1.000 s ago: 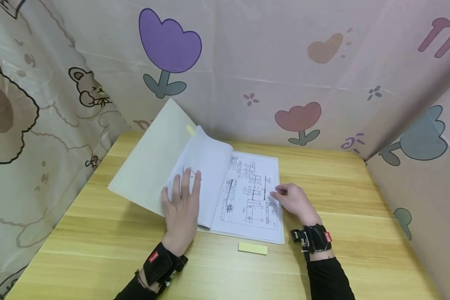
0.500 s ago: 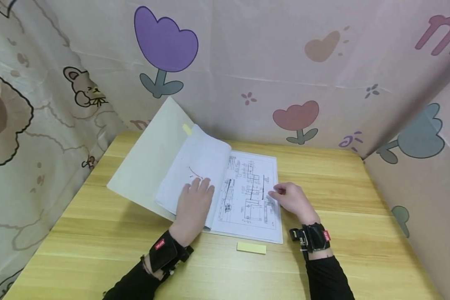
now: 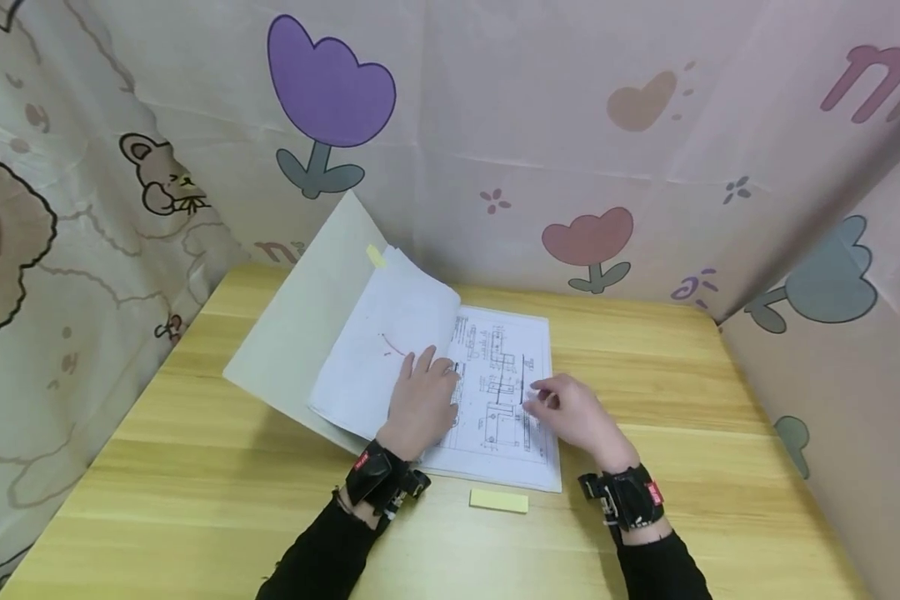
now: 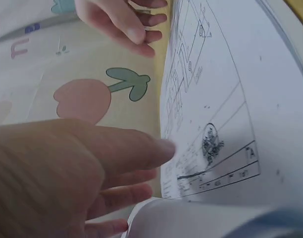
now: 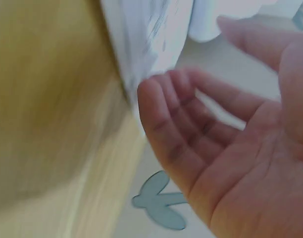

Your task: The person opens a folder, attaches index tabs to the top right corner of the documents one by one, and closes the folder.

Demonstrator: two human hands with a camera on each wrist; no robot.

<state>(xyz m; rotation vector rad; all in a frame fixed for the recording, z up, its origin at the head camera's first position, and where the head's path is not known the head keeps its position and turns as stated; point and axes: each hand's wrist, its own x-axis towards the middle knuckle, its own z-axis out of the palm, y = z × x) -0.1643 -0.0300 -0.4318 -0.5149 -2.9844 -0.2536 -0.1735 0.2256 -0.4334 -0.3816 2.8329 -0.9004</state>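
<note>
A bound booklet lies open on the wooden table [image 3: 172, 450], its pale cover [image 3: 300, 325] and turned pages [image 3: 378, 325] raised toward the left. The right-hand page [image 3: 510, 454] carries a black technical drawing. My left hand [image 3: 423, 400] is over the fold between the turned pages and the drawing, fingers extended; in the left wrist view the thumb [image 4: 141, 148] is above the printed page. At the page's right edge is my right hand [image 3: 577, 417]. Its fingers [image 5: 164, 114] bend loosely, with a gap to the thumb and nothing between them.
A narrow yellow sticky-note pad [image 3: 498, 500] lies in front of the booklet. One yellow sticky tab [image 3: 376, 256] shows at the top edge of the turned pages. A cloth backdrop [image 3: 465, 108] with printed flowers stands behind and beside the table.
My left hand has moved right, from the turned pages to the fold, uncovering a small red line. The turned page has settled leftward against the cover. My right hand has shifted slightly left over the drawing.
</note>
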